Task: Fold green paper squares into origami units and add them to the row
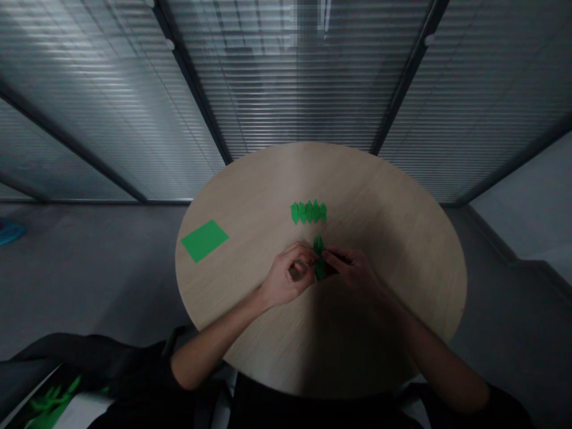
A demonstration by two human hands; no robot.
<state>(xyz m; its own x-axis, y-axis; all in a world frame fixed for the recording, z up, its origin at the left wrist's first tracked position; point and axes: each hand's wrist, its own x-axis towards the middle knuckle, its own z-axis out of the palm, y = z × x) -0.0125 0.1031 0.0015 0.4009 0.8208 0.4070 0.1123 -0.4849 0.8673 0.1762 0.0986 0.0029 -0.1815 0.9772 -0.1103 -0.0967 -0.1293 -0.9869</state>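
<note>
**round wooden table** (384, 238): pale grain top, the reference point for all entries below.

**folded green paper piece** (319, 257): narrow, pointing away from the person, held just in from the table's near edge, partly in shadow.

**left hand** (286, 277): narrow pinch, fingers curled, fingertips on the paper's left side.

**right hand** (352, 268): narrow pinch, fingertips on the paper's right side, dimly lit.

**zigzag row of folded green paper** (308, 211): lying at the table's middle, just beyond the hands, not touching them.

**flat green paper sheet** (204, 240): rectangular, lying near the table's left edge, well apart from the hands.

**slatted blinds** (290, 89): behind the table, along glass panels.

**blue object** (8, 231): on the floor left of the table, too dim to identify.
</note>
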